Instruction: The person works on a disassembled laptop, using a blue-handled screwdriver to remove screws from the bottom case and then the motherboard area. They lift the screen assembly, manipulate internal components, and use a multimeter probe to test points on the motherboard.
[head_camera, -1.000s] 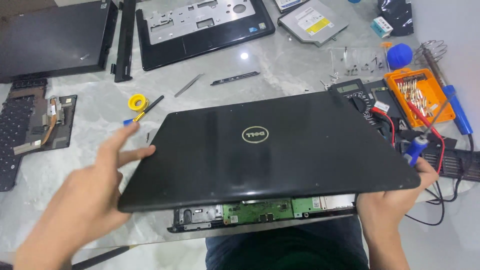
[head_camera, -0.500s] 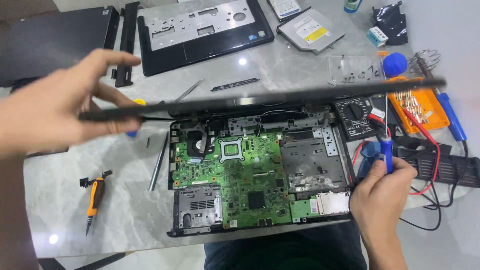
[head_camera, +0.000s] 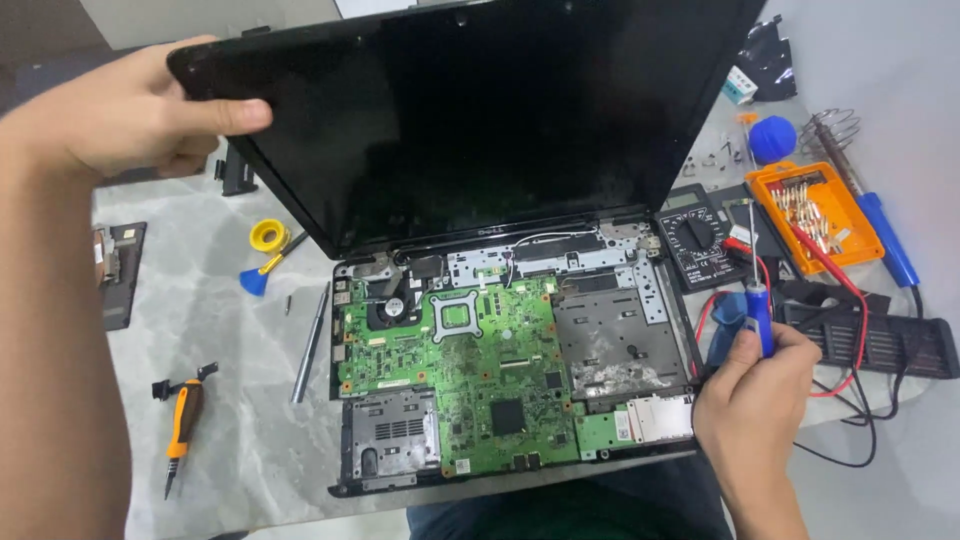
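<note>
A stripped laptop base lies in front of me with its green motherboard (head_camera: 470, 370) bare. The black screen lid (head_camera: 480, 110) stands raised and tilted back on its hinges. My left hand (head_camera: 130, 110) grips the lid's upper left corner, thumb across the front. At the base's right edge, my right hand (head_camera: 755, 395) holds a blue-handled screwdriver (head_camera: 762, 315) upright, its thin shaft pointing up.
On the marble table (head_camera: 230, 400): an orange-handled tool (head_camera: 182, 425), a metal rod (head_camera: 311, 342), a yellow tape roll (head_camera: 268, 236) and a blue brush at left. A multimeter (head_camera: 702, 238) with red leads, an orange bit case (head_camera: 812, 212), a soldering iron (head_camera: 888, 240) and a black strip at right.
The lid went from lying shut over the base, to lifted level, to standing open and tilted back. My left hand rose with it; my right hand stayed at the right edge.
</note>
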